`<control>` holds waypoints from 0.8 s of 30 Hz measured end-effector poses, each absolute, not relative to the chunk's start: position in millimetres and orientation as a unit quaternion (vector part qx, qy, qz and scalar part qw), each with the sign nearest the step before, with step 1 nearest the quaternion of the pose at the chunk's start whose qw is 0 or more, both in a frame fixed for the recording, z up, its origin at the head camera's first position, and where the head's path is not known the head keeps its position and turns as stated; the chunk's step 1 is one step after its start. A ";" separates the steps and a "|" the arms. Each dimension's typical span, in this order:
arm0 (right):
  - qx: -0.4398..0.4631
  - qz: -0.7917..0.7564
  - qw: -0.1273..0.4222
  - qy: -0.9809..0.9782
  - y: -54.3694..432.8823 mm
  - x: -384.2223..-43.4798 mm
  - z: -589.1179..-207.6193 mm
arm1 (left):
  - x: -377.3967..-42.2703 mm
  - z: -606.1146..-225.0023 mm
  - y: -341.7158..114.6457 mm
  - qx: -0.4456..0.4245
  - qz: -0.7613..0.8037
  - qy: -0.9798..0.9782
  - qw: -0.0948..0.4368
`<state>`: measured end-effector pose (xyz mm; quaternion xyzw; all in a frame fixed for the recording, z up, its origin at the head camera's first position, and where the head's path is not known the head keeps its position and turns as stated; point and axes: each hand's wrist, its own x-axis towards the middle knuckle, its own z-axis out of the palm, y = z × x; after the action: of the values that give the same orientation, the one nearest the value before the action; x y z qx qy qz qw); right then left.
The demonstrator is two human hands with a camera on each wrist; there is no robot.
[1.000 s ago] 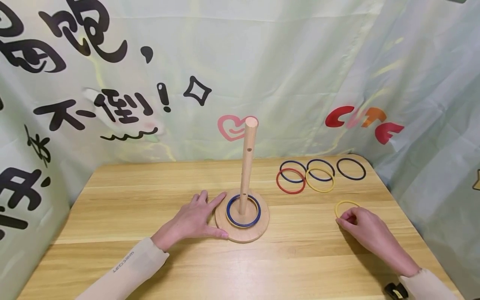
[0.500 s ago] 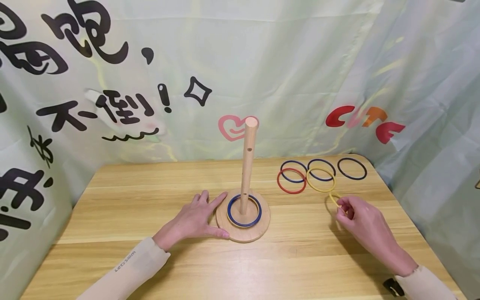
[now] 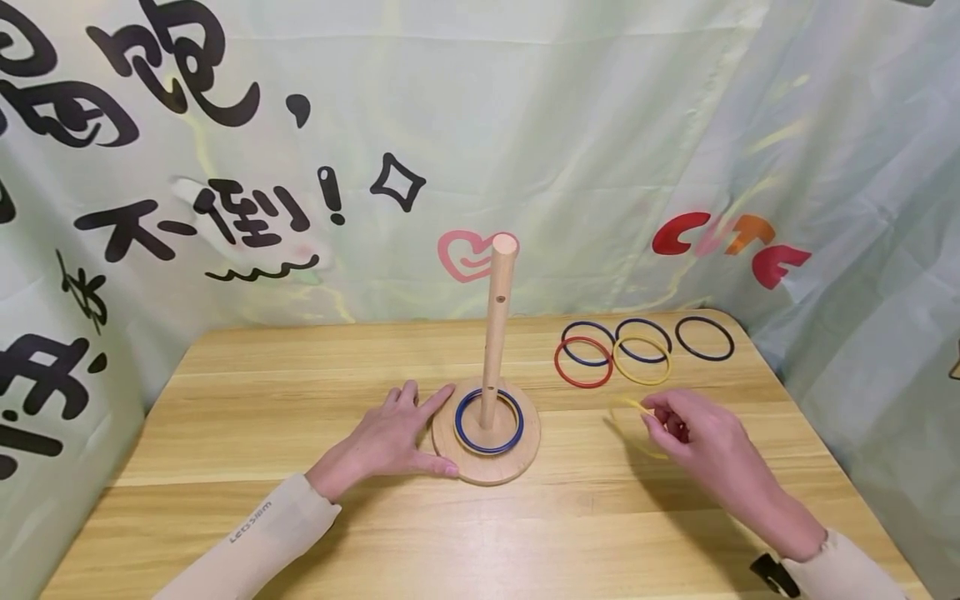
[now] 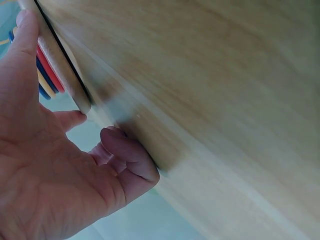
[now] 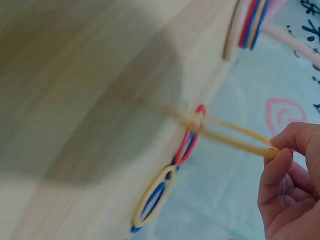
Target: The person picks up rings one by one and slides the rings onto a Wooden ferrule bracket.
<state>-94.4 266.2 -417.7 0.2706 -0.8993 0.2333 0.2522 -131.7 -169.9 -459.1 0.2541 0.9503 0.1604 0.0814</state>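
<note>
A wooden post (image 3: 497,333) rises from a round wooden base (image 3: 528,446). Around its foot lie several stacked rings, a blue ring (image 3: 489,452) on top; the right wrist view shows red, blue and yellow in the stack (image 5: 253,25). My left hand (image 3: 384,437) rests at the base's left side, thumb and index finger spread along its edge, as the left wrist view (image 4: 60,175) also shows. Between thumb and fingertips my right hand (image 3: 708,446) pinches a yellow ring (image 5: 237,143), blurred and tilted above the table, right of the base.
At the back right of the wooden table (image 3: 300,533) lie a red ring (image 3: 583,386) and a yellow ring (image 3: 643,382), each overlapping a blue one. A separate dark blue ring (image 3: 705,359) lies near the corner. Behind hangs a printed curtain (image 3: 585,150).
My right hand has lifted the yellow ring off the table and carried it left, towards the post. My left hand stays at the base.
</note>
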 end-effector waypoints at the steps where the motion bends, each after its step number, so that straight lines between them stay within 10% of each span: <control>1: 0.272 0.239 0.247 -0.899 263.0 -93.4 -414.9 | -131.8 -459.4 -169.9 0.254 0.160 0.950 0.081; 24: 0.328 0.437 0.166 -0.821 191.0 -84.6 -331.7 | -132.2 -458.0 -172.0 0.257 0.153 0.951 0.081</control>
<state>-84.6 191.0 -331.7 0.3276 -0.8209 0.4373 0.1662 -132.2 -172.0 -458.0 0.2574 0.9507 0.1532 0.0806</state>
